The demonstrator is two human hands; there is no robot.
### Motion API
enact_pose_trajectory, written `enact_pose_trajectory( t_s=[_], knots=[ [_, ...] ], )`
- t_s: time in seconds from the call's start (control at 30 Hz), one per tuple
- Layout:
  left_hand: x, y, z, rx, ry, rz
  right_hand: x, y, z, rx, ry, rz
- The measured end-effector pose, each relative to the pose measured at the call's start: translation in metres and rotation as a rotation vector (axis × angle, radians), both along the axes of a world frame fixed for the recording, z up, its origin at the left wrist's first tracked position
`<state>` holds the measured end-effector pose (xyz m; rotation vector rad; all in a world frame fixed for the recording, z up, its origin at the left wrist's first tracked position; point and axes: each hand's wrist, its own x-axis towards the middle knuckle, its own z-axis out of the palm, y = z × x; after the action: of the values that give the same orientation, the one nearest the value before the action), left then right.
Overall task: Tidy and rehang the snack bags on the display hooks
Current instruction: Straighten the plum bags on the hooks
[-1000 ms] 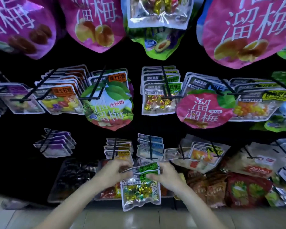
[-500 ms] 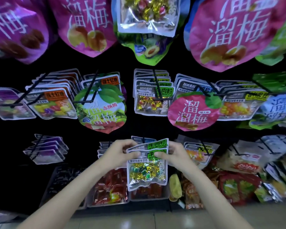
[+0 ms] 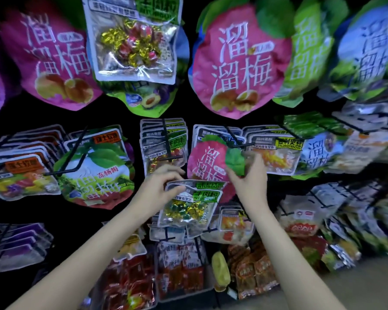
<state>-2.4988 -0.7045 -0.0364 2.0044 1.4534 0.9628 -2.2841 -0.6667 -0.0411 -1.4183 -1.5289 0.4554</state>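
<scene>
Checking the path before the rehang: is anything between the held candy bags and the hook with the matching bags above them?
Mostly clear. The left hand holds the candy bags just below the matching stack on its hook. The right hand grips the pink plum bag beside it, which crowds the right edge of the path.

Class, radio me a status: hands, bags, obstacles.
Left hand grips clear candy bags. Right hand pinches pink plum bag. Hook not reached.
</scene>
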Motion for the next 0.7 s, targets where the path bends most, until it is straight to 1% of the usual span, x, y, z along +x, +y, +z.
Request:
enact_pose_trajectory(
  t_s=[0.03,0.07,0.1,0.2,0.3,0.43,0.5,0.6,0.63,0.67,0.7],
  knots=[
    [-0.002,0.003,-0.001,0.002,0.051,-0.021,-0.001,-0.007,-0.005,-0.003,0.123,0.067],
    [-0.002,0.007,-0.001,0.000,0.119,-0.047,-0.002,-0.015,-0.009,-0.001,0.196,0.127],
    [-0.003,0.010,-0.001,0.000,0.188,-0.076,-0.003,-0.023,-0.014,0.012,0.224,0.178],
    [0.003,0.018,-0.001,-0.020,0.311,-0.150,-0.004,-0.037,-0.025,0.077,0.184,0.307],
    [0.017,0.024,0.000,-0.061,0.354,-0.165,-0.005,-0.039,-0.031,0.080,0.127,0.372],
    [0.030,0.028,0.003,-0.055,0.372,-0.186,0.002,-0.035,-0.034,0.058,0.126,0.404],
    [0.032,0.028,0.005,-0.075,0.376,-0.200,0.009,-0.031,-0.035,0.076,0.158,0.394],
    [0.035,0.029,0.006,-0.106,0.370,-0.198,0.022,-0.021,-0.032,0.055,0.226,0.299],
    [0.037,0.029,0.007,-0.109,0.369,-0.191,0.028,-0.017,-0.028,0.079,0.217,0.237],
    [0.039,0.030,0.008,-0.103,0.366,-0.184,0.035,-0.010,-0.021,0.146,0.171,0.158],
    [0.041,0.031,0.008,-0.091,0.358,-0.175,0.042,-0.002,-0.014,0.246,0.084,0.071]
  ],
)
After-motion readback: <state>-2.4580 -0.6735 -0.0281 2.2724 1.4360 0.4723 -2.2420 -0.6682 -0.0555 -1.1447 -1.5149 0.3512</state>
